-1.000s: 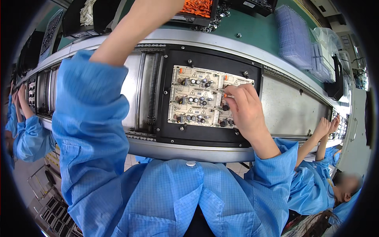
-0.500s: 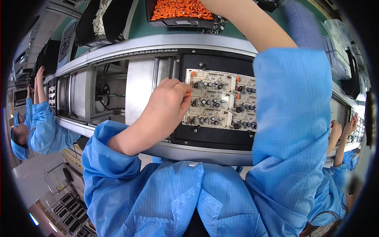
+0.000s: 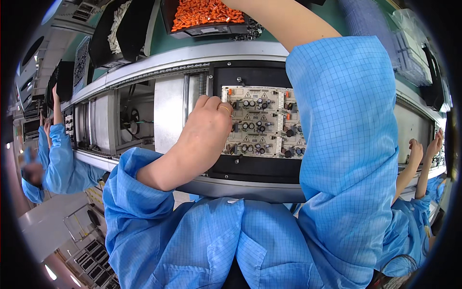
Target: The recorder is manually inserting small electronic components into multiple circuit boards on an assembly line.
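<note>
My left hand (image 3: 208,123) is at the left edge of a panel of pale circuit boards (image 3: 255,110), its fingers curled together and pointing down. Its fingertips are hidden behind the hand, so what they hold or press cannot be seen. The boards carry black round capacitors and a few small orange parts (image 3: 288,116). They lie in a black carrier frame (image 3: 255,168). My right forearm (image 3: 293,21) reaches across to a black bin (image 3: 202,31) full of orange components (image 3: 204,13); the right hand is beyond the top edge. My right sleeve covers the panel's right side.
The carrier sits between metal conveyor rails (image 3: 168,52). Other bins (image 3: 108,36) stand at the far left, and stacked clear trays (image 3: 409,53) at the far right. Small dark parts (image 3: 254,30) lie beside the orange bin. Co-workers in blue sleeves (image 3: 65,159) work on either side.
The orange bin, carrier and boards appear slightly farther left. My left hand has turned over the board edge, covering an orange part visible earlier. My right arm still reaches to the bin.
</note>
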Available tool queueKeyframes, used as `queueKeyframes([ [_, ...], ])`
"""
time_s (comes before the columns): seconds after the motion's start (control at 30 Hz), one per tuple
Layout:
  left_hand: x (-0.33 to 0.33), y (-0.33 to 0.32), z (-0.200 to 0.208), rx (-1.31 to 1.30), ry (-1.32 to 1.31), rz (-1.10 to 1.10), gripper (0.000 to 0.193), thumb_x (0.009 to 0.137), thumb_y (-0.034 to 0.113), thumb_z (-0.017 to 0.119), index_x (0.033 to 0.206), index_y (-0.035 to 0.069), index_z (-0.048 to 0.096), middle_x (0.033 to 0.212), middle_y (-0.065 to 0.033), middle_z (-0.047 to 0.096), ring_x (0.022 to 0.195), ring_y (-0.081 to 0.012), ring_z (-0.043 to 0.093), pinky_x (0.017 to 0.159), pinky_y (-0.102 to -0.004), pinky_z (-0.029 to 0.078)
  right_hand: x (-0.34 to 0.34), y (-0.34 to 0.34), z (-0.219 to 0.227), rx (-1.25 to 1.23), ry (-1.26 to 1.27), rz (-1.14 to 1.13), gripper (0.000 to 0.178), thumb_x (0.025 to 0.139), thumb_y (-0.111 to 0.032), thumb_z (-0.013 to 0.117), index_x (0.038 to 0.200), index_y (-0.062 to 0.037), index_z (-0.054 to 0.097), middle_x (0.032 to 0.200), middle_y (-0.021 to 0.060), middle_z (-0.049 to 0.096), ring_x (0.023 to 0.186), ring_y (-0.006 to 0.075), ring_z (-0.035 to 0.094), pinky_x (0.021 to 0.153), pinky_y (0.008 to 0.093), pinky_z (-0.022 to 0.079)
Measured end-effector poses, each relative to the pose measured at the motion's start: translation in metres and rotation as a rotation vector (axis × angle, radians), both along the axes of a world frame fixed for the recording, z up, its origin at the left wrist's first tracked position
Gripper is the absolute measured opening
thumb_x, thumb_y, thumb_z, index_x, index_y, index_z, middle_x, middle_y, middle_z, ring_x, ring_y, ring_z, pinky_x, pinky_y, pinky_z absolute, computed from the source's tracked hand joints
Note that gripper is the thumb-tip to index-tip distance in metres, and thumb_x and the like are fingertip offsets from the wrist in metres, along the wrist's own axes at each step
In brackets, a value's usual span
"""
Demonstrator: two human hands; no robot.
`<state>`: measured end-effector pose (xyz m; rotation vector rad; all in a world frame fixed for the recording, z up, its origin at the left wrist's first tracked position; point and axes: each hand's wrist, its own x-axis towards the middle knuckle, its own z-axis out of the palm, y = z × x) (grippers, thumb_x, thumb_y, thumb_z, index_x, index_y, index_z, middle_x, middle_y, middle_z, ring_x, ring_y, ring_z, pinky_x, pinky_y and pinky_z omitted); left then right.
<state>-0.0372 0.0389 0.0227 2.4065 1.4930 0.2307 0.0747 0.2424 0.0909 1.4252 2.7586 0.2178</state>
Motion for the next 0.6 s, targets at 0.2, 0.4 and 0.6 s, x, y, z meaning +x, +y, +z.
queueKeyframes([
  [0.2,0.012,0.003,0.000,-0.037,-0.007,-0.047,0.016,0.074,-0.006,0.060,0.090,-0.008,0.061,0.087,-0.0212,0.059,0.087,-0.0353,0.055,0.079,-0.0414,0.048,0.016,0.039,-0.046,0.195,0.248,0.099,0.014,0.081,-0.011,0.066,0.093,-0.0071,0.071,0.093,0.0115,0.072,0.097,0.0290,0.068,0.095,0.0503,0.043],
  [0.4,0.007,0.003,0.001,-0.076,-0.040,0.087,0.013,0.076,-0.006,0.060,0.090,-0.006,0.060,0.087,-0.0217,0.060,0.086,-0.0371,0.056,0.079,-0.0433,0.048,-0.002,0.041,-0.045,0.236,0.406,0.166,0.012,0.078,-0.007,0.066,0.088,-0.0030,0.071,0.093,0.0159,0.071,0.092,0.0325,0.068,0.086,0.0468,0.050],
  [0.6,-0.009,0.098,-0.008,0.462,-0.224,0.006,0.005,0.081,-0.001,0.058,0.084,-0.001,0.062,0.075,-0.0219,0.063,0.076,-0.0407,0.062,0.069,-0.0450,0.050,0.058,-0.038,-0.006,-0.135,0.967,0.238,0.010,0.076,-0.005,0.067,0.084,0.0001,0.070,0.090,0.0169,0.070,0.088,0.0343,0.068,0.080,0.0428,0.054],
])
